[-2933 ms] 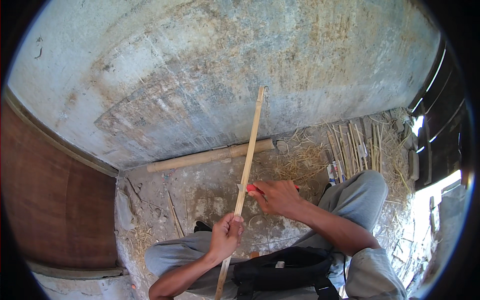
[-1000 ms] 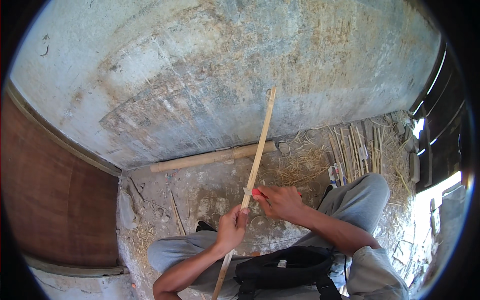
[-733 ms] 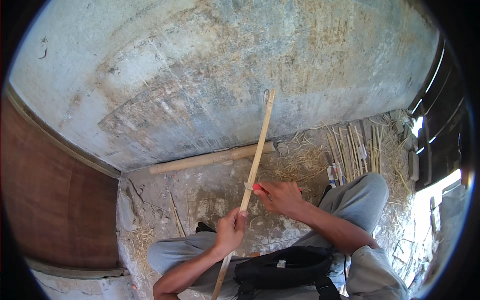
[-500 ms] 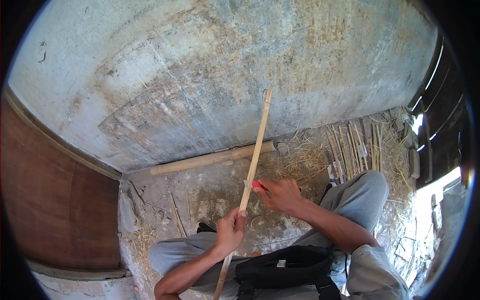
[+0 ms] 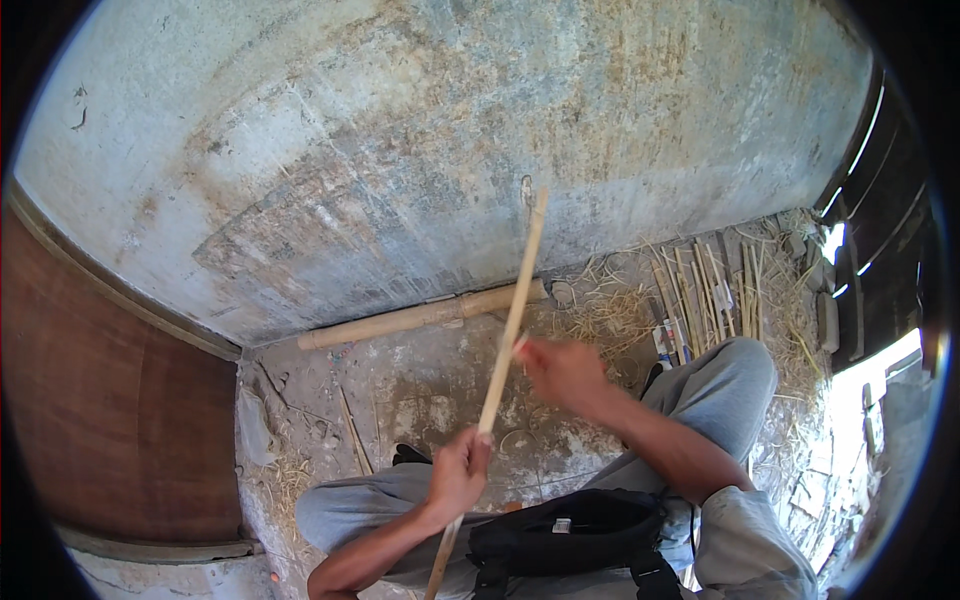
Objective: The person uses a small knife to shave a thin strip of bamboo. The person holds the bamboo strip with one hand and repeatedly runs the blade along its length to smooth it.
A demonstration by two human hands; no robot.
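A long pale bamboo strip (image 5: pixel 516 305) stands tilted in front of me, its top end leaning toward the wall and its lower end passing down by my lap. Around its lower part my left hand (image 5: pixel 459 474) is closed. My right hand (image 5: pixel 568 376), slightly blurred, grips a small red-handled knife (image 5: pixel 523 348) against the strip's right side, above the left hand. Most of the knife is hidden by the fingers and the strip.
A thick bamboo pole (image 5: pixel 420 316) lies along the foot of the stained wall (image 5: pixel 400 150). Several cut bamboo strips (image 5: pixel 700 295) and shavings (image 5: pixel 612 320) lie at right. A brown panel (image 5: pixel 120 390) stands at left. A black bag (image 5: pixel 570 545) rests at my lap.
My right hand and the knife have moved a little up along the strip. The strip's top end has dipped slightly; my left hand keeps its grip, a touch lower.
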